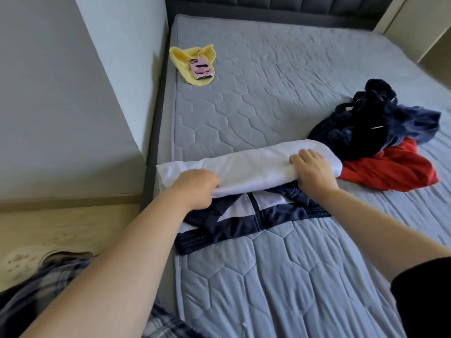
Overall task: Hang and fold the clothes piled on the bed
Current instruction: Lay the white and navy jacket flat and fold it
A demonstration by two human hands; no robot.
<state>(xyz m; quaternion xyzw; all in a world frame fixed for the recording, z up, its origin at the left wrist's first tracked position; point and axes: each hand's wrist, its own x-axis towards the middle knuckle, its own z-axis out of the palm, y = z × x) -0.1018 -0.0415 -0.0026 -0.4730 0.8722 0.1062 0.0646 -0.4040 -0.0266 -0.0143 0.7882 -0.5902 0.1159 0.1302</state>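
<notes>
A home bedroom: quilted bed (268, 98) (padded headboard (280, 6)) strewn with clothes (380, 132).

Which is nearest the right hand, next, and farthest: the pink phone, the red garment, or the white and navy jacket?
1. the white and navy jacket, held in the right hand.
2. the red garment, just to the right.
3. the pink phone, far left on the yellow cloth.
</notes>
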